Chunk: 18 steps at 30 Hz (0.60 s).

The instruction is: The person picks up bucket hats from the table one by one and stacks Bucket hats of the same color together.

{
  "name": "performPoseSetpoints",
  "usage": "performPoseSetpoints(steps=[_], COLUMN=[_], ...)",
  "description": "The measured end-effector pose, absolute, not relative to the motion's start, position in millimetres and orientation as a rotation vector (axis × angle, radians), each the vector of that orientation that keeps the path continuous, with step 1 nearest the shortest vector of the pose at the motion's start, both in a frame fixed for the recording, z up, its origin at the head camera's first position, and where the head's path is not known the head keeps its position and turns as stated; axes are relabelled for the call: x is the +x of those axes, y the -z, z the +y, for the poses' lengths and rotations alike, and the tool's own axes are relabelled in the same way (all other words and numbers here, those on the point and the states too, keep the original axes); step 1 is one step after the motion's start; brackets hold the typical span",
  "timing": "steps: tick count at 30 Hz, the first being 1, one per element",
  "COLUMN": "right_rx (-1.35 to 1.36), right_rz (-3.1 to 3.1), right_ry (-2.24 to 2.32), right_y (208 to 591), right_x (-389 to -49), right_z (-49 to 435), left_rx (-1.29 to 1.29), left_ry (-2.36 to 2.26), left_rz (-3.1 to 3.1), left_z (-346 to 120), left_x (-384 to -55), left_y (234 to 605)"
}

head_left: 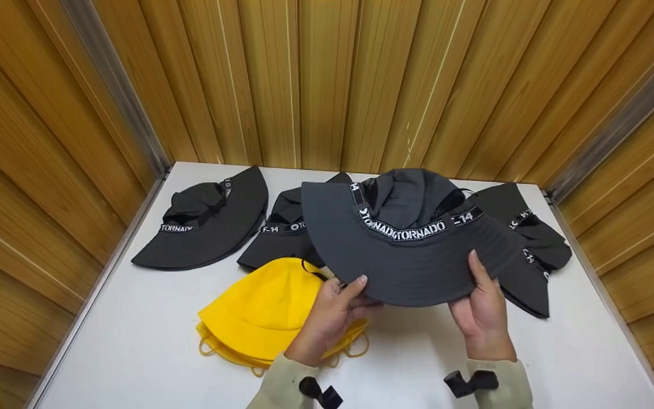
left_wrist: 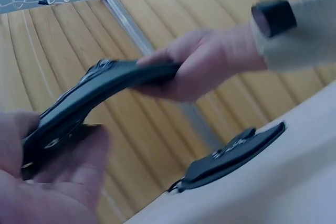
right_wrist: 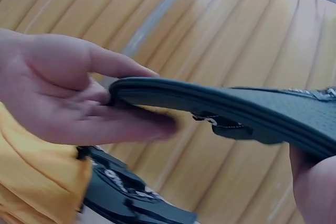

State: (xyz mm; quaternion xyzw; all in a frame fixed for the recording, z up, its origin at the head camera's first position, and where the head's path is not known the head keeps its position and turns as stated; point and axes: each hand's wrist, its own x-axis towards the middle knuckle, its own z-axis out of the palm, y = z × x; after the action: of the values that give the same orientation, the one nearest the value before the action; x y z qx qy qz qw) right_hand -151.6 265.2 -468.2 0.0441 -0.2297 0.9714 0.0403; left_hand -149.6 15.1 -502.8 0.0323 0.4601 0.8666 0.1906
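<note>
Both hands hold a dark grey bucket hat [head_left: 401,267] up above the table, its wide brim towards me and its soft crown folded behind a black band lettered TORNADO. My left hand [head_left: 335,315] pinches the brim's lower left edge, thumb on top and fingers beneath. On the right side of the brim, my right hand [head_left: 483,309] grips it with the thumb laid on the upper face. In the right wrist view the brim [right_wrist: 210,100] appears edge-on between the two hands, with layered edges. The fingers under the brim are mostly hidden in the head view.
A stack of yellow hats [head_left: 259,312] with loop cords lies left of the hands on the white table [head_left: 151,329]. Dark hats lie behind: one at the left [head_left: 213,233], one partly covered in the middle [head_left: 276,244], one at the right [head_left: 523,244]. Wood-patterned walls [head_left: 327,85] enclose the table.
</note>
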Motion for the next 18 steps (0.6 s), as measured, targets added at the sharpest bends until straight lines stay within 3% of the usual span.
performPoseSetpoints(steps=[4, 11, 18], right_rx=[0.196, 0.339, 0.45], right_rz=[-0.653, -0.561, -0.476], right_ry=[-2.981, -3.066, -3.192], right_y=[463, 462, 471], right_x=[-151, -151, -150], right_z=[280, 299, 310], left_rx=[0.073, -0.131, 0.039], left_ry=[-2.246, -2.334, -2.495], left_rz=[1.608, 2.203, 1.561], left_z=[-6, -29, -27], left_x=[-157, -178, -191], left_y=[499, 488, 484])
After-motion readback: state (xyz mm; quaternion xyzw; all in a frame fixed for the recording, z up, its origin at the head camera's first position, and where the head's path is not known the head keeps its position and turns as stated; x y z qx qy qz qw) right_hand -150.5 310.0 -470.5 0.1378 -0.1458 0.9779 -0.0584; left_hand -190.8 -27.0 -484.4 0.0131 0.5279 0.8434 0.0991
